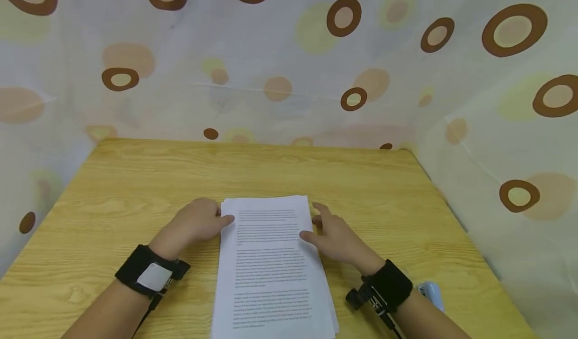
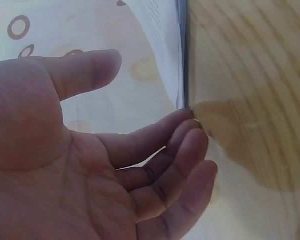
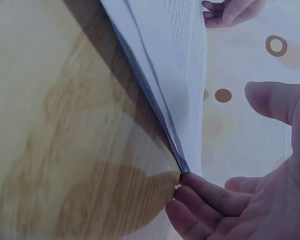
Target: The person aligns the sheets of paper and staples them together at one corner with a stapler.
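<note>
A stack of printed paper (image 1: 271, 264) lies on the wooden table, its sheets slightly uneven along the right side. At its upper left side is my left hand (image 1: 205, 219), fingertips touching the stack's edge and thumb over the top sheet. The left wrist view shows that thumb (image 2: 92, 72) raised apart from the other fingers, which bend loosely. Across from it, my right hand (image 1: 331, 233) has its fingertips against the right edge of the paper (image 3: 182, 90). Its thumb (image 3: 272, 102) stands away from the fingers. Neither hand pinches the sheets.
A light blue stapler-like object (image 1: 432, 295) sits on the table beyond my right wrist, partly hidden by the forearm. The wooden table (image 1: 253, 168) ends at a patterned curtain (image 1: 289, 53) behind and on both sides. Cameras are strapped to both wrists.
</note>
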`<state>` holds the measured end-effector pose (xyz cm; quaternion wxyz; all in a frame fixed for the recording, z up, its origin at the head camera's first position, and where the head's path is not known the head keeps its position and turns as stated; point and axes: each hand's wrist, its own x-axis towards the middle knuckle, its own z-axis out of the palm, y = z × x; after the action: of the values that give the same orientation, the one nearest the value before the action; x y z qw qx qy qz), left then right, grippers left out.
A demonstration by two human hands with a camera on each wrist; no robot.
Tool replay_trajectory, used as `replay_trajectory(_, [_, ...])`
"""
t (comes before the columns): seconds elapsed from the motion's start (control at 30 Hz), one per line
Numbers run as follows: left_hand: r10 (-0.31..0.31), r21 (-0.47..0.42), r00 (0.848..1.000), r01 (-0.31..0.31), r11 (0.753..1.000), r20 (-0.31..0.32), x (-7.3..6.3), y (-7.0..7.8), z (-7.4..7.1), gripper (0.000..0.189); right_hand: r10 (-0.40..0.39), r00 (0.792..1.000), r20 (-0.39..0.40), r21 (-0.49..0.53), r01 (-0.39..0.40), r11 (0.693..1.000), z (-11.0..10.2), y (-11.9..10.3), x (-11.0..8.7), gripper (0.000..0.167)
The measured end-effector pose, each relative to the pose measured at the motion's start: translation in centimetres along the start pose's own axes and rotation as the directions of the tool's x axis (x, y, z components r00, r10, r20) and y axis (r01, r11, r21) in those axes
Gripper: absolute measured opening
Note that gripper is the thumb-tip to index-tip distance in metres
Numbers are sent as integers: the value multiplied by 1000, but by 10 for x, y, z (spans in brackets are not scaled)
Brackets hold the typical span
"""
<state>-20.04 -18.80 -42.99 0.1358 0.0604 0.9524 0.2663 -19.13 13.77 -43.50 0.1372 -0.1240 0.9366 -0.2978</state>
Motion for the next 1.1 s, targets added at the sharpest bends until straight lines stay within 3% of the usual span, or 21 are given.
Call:
replay_trajectory(0.1, [7, -16, 1000, -6, 1000, 7, 3, 0, 0, 38, 7, 1000, -6, 1, -7, 1000, 0, 0, 2, 85])
replay_trajectory(0.23, [-16, 56, 1000, 17, 998, -24, 3, -2, -1, 36, 34, 999, -16, 19, -33, 999, 1, -1, 5, 84])
replay_trajectory(0.43, [-12, 174, 998, 23, 984, -67, 3, -4, 5, 79, 58, 997, -41, 32, -57, 998, 1, -2, 14, 83])
replay_trajectory(0.53, [-1, 186, 998, 14, 982, -67, 5, -2, 8, 85, 64, 997, -43, 42, -63, 997, 0, -2, 17, 83])
replay_trajectory(0.83, [-11, 154, 998, 21, 988, -69, 13, 4, 16, 74, 87, 995, -58, 87, -81, 993, 2, 0, 24, 81])
replay_trajectory(1.1, [-28, 127, 998, 35, 991, -56, 11, 7, 16, 59, 76, 993, -85, 151, -63, 986, 6, 1, 30, 72])
